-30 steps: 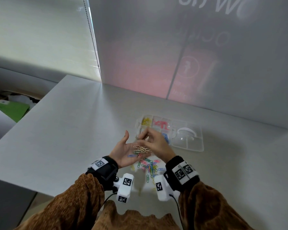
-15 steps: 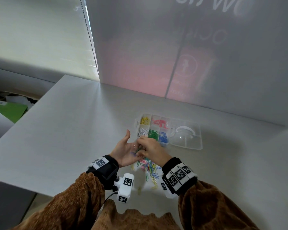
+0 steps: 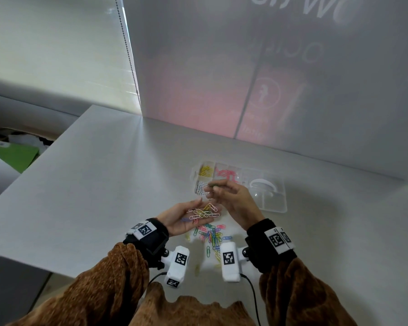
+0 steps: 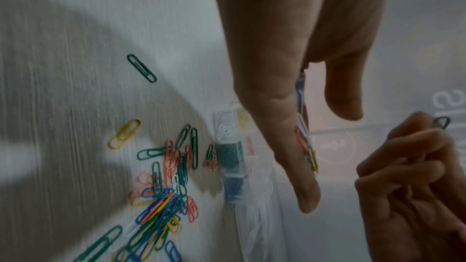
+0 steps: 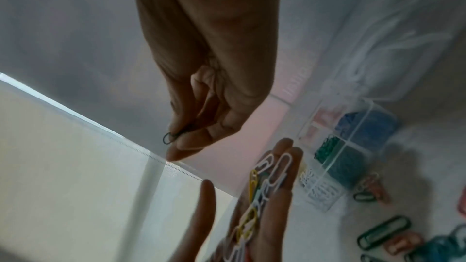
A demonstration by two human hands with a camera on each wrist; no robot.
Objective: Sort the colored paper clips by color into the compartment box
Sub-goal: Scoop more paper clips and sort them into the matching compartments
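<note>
— One green paper clip [image 5: 174,135] is pinched in your right hand [image 3: 233,198], raised over the compartment box [image 3: 272,208].

— And your left hand [image 3: 181,217]?

— Flat, palm up, fingers straight, carrying mixed clips [image 3: 204,211]. More loose clips [image 3: 211,236] lie on the table [image 3: 92,184] below, just before the box.

Head view high, looking down; wrist views close, sharing compartment box [image 3: 239,184].
</note>
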